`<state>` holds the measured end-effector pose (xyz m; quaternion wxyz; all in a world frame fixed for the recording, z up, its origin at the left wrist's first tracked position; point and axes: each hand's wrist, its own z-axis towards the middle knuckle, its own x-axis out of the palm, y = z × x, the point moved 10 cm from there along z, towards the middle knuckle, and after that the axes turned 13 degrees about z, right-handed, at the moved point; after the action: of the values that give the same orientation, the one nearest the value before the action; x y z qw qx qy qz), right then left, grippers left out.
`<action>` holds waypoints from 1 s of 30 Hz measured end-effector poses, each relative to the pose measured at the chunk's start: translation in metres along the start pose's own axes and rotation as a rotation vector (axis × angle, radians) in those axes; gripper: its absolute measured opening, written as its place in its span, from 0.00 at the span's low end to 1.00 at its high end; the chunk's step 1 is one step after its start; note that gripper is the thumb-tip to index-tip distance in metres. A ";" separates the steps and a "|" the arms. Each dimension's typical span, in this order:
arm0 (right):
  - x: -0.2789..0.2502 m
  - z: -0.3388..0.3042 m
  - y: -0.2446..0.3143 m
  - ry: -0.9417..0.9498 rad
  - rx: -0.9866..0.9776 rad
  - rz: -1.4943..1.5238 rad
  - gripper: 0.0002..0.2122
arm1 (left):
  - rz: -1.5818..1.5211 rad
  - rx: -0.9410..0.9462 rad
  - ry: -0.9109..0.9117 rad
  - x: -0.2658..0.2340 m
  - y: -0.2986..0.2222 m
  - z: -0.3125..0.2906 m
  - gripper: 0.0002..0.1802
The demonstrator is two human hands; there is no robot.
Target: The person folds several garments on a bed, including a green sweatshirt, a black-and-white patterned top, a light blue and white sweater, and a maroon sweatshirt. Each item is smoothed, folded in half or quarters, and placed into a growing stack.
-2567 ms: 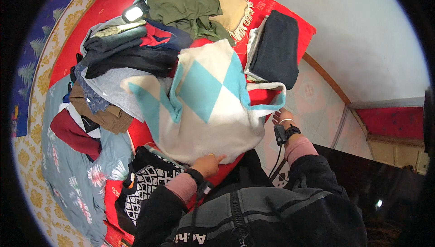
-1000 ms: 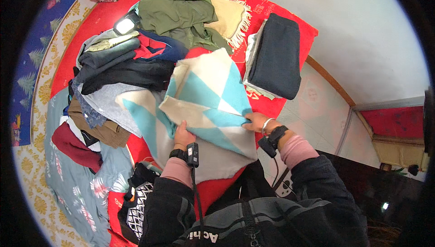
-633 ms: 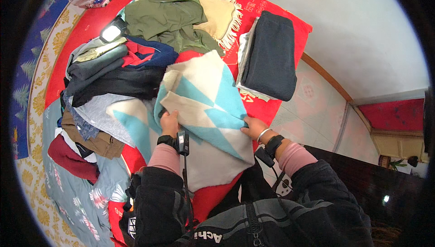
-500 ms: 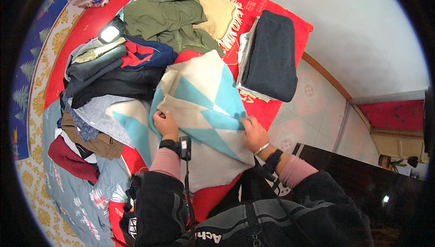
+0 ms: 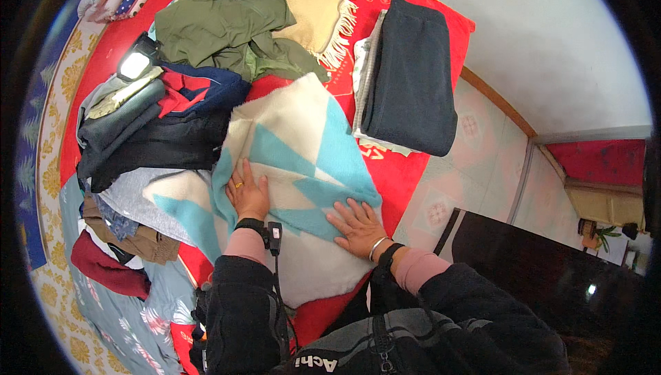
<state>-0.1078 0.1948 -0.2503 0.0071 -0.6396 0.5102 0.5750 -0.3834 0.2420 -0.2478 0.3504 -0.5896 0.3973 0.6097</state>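
Note:
A fleecy patterned top (image 5: 303,272) in cream, turquoise and light grey lies spread in front of me, one part folded across its middle. My left hand (image 5: 249,196), with a ring on one finger, rests flat on its left side, fingers stretched out. On the lower right part, my right hand (image 5: 358,229) presses down with its fingers spread. Neither hand grips the fabric. A cream and turquoise piece (image 5: 182,199), like a sleeve, reaches out to the left over the grey clothing.
Folded dark trousers (image 5: 412,79) top a stack at the right on the red bedcover (image 5: 406,189). An olive green jacket (image 5: 224,24) and a cream fringed cloth (image 5: 310,13) lie at the back. A heap of dark clothes (image 5: 162,134) with a lit lamp (image 5: 135,64) is at the left.
Both hands have gone from pinching the fabric to lying flat on it. The folded part is now smoothed down. My right hand has moved inward and down; the view has shifted slightly.

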 end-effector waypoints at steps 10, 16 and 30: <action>-0.016 0.001 0.014 0.099 0.022 -0.037 0.29 | -0.131 -0.207 -0.440 -0.119 0.116 -0.042 0.34; -0.021 -0.003 0.028 0.049 0.001 -0.081 0.31 | -0.739 -0.773 -0.092 -0.016 0.228 -0.104 0.40; -0.010 -0.046 0.024 -0.172 0.066 0.416 0.16 | -1.219 -0.724 0.279 0.019 0.273 -0.131 0.16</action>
<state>-0.0886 0.1623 -0.2134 -0.0473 -0.4686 0.6471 0.5996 -0.5715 0.0036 -0.2456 0.3569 -0.8578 -0.1880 0.3184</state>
